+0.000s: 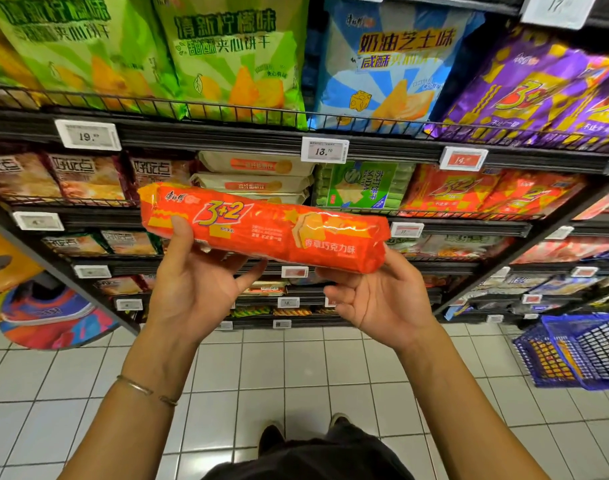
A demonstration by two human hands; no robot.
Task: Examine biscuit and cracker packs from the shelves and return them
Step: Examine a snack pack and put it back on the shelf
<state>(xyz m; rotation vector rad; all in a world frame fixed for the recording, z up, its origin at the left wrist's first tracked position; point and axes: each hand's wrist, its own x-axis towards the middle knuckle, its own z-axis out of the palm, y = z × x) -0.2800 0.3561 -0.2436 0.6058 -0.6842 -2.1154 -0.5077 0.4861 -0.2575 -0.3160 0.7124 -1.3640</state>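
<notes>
A long orange-red "3+2" cracker pack (pixel 261 226) lies level in front of the shelves, held at chest height with its printed face toward me. My left hand (pixel 192 289) grips its left part, thumb on the front and fingers curled beneath. My right hand (pixel 379 299) holds the right end from below, with the thumb up against the end of the pack. Matching red "3+2" packs (pixel 486 192) sit on the second shelf at the right.
The black wire shelves (pixel 227 140) carry green lemon biscuit bags (pixel 227 57), a blue cheese bag (pixel 393 64) and purple packs (pixel 538 88) on top, with a green soda cracker pack (pixel 362 185) below. A blue basket (pixel 580 351) stands on the tiled floor at right.
</notes>
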